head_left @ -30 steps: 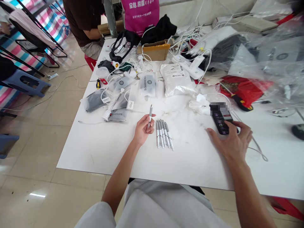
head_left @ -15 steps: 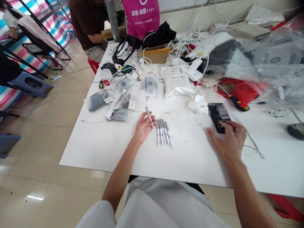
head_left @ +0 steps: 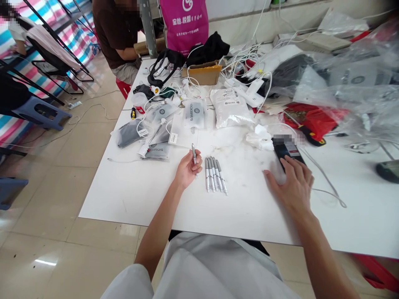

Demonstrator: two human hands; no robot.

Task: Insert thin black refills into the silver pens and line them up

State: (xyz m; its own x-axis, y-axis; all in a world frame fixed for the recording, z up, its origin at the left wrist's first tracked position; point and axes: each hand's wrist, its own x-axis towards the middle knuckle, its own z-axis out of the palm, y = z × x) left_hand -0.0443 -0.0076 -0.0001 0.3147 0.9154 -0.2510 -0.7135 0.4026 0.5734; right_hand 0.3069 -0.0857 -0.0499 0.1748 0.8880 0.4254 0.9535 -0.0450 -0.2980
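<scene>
My left hand (head_left: 185, 172) is closed around a silver-and-white pen (head_left: 193, 152), whose grey end points up and away from me. Just right of it, several matching pens (head_left: 214, 174) lie side by side on the white table (head_left: 124, 195). My right hand (head_left: 292, 187) rests farther right with its fingers stretched over a black smartphone (head_left: 289, 150). The fingertips touch or hover at the lower part of the phone, which lies flat with its screen lit. The hand covers the phone's near end.
Bagged items (head_left: 157, 150) and a white plastic package (head_left: 232, 110) lie beyond the pens. Tangled white cables (head_left: 241, 62) and a cardboard box (head_left: 204, 74) are at the back. A screwdriver (head_left: 313, 136) lies by a red bag (head_left: 314, 118). Another person (head_left: 116, 37) sits at the far left.
The pen in my left hand has turned more upright and sits deeper in the fingers. My right hand has shifted slightly left and forward, its fingers reaching farther over the phone.
</scene>
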